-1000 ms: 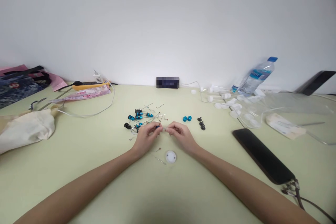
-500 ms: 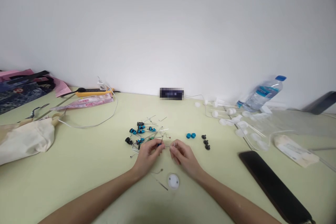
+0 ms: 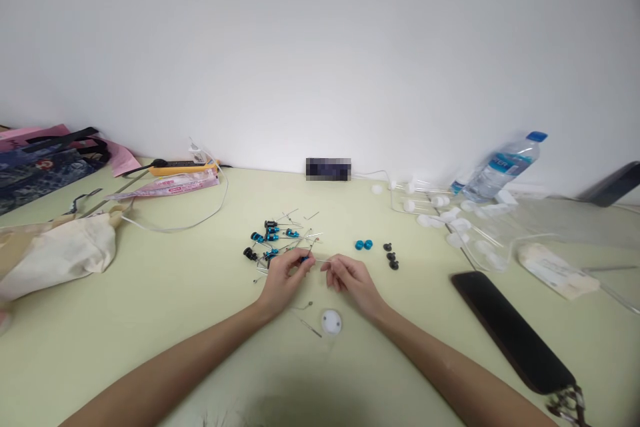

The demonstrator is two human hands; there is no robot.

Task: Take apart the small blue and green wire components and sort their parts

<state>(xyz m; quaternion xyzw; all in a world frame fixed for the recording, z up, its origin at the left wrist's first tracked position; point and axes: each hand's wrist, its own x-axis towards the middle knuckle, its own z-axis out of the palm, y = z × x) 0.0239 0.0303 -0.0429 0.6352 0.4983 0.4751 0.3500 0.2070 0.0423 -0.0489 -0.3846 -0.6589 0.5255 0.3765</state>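
My left hand point(image 3: 286, 275) is closed in a pinch on a small blue part with thin metal wire point(image 3: 311, 249) sticking up from it. A thin metal rod point(image 3: 323, 260) runs sideways from that part to my right hand point(image 3: 351, 280), whose thumb and forefinger are closed on its end. Just beyond my left hand lies a pile of blue and black knobs point(image 3: 271, 237) with thin metal rods. Nearer to me rest a round white piece point(image 3: 331, 322) with two dark spots, a bent wire point(image 3: 305, 306) and a slim metal tool point(image 3: 311, 327).
Two blue knobs point(image 3: 364, 245) and three black knobs point(image 3: 391, 256) sit right of my hands. Farther right are a black phone-like slab point(image 3: 513, 330), clear tubes with white caps point(image 3: 440, 201) and a water bottle point(image 3: 500, 168). A power strip point(image 3: 183, 167) and cloth bag point(image 3: 75, 253) lie left.
The whole view has shifted slightly, so the table things appear higher. My right-hand fingers have shifted on the rod and sit a little farther from my left hand, which keeps its pinch.
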